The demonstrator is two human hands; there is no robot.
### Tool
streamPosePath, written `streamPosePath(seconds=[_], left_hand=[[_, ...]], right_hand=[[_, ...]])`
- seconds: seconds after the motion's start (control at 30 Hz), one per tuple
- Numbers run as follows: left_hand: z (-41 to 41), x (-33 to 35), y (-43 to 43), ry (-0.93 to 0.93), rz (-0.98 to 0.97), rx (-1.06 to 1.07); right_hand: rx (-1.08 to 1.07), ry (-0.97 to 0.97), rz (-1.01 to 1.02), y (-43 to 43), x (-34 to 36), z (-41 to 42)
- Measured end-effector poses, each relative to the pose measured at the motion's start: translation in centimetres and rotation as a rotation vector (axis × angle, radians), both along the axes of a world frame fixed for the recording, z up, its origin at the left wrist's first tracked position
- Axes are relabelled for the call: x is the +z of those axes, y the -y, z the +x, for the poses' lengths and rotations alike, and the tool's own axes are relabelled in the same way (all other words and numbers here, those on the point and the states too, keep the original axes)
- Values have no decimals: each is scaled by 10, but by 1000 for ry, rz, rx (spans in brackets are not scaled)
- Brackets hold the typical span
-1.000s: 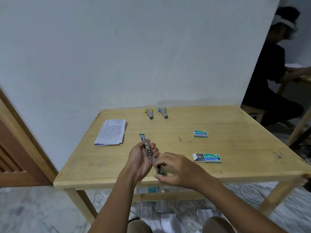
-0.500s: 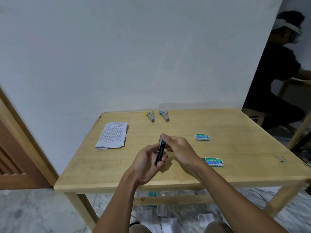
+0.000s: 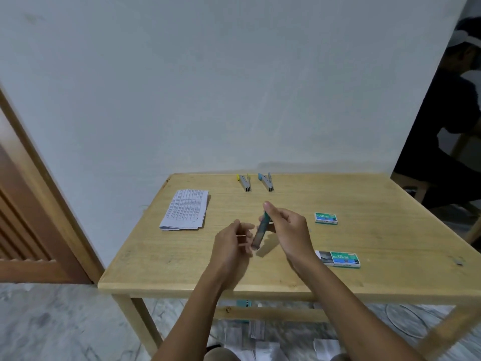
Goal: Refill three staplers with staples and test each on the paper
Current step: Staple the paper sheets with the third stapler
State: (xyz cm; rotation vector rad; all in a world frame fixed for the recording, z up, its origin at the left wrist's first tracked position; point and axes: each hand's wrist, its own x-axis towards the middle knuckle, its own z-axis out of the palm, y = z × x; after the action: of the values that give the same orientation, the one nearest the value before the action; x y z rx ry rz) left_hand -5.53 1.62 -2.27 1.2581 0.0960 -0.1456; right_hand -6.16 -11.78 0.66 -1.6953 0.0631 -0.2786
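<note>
- Head view: the right hand [image 3: 289, 231] pinches the green stapler [image 3: 261, 231] near its top end, tilted, its lower tip hanging just above the counter [image 3: 377, 201]. With only fingertips on it, it could swivel or drop.
- The left hand [image 3: 230, 244] sits just beside the stapler's lower end, fingers loosely curled, grip empty as far as the blur allows. If it closes late, the stapler's free end swings clear.
- Whether the stapler is fully shut cannot be told; if the magazine is not latched, the test on the paper [image 3: 186, 209], lying well apart at far left, would likely jam or misfire.
- The open staple box [image 3: 338, 259] lies near right with its tray pushed out, close to the right forearm. A careless sweep could spill staples.
- The closed staple box [image 3: 326, 218] sits farther back, out of the way.
- The yellow stapler [image 3: 244, 182] and blue stapler [image 3: 266, 181] wait at the far edge; a long reach over the work could knock things.
</note>
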Motion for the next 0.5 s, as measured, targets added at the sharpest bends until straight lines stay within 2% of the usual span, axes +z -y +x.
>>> streamPosePath(seconds=[0.07,0.1,0.17,0.2,0.27,0.37,0.5], left_hand=[[10,0,-16,201,470,311],[18,0,-27,252,628,462],[42,2,-53,193,864,687],[57,3,-66,96,981,716],[79,6,-91,-119,1174,610],[101,3,-114,-261,1325,406],[131,-3,-134,-327,1225,312]], right_hand=[[-12,-1,18,5,7,3],[-14,-23,38,9,11,5],[29,-77,28,12,18,7],[62,-96,-4,14,21,8],[120,-117,-79,17,25,10],[156,-146,-139,19,29,9],[191,-158,-197,20,32,7]])
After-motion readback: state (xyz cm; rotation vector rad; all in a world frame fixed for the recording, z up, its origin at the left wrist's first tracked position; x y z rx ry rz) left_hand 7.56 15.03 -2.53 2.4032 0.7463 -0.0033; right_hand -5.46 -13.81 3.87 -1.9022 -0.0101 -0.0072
